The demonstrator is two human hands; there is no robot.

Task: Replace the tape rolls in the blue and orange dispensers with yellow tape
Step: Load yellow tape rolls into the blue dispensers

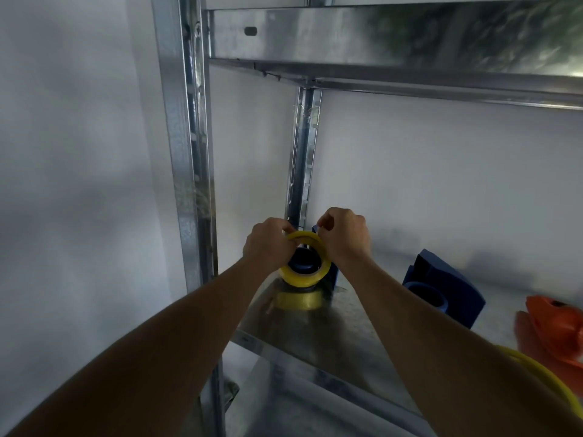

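A yellow tape roll (296, 275) is tilted over the hub of a blue dispenser (331, 274) at the left end of a metal shelf (315, 339). My left hand (268, 244) grips the roll's left rim. My right hand (345, 236) pinches something small at the roll's top edge, likely the tape end. Its yellow reflection shows on the shelf below. A second blue dispenser part (448, 287) lies to the right. An orange dispenser (555, 332) lies at the far right edge. Another yellow roll (549, 378) peeks out behind my right forearm.
The shelf belongs to a galvanised steel rack with an upright post (186, 171) at left, a back post (303, 156) and an upper shelf (394, 42) overhead. White walls stand behind and to the left.
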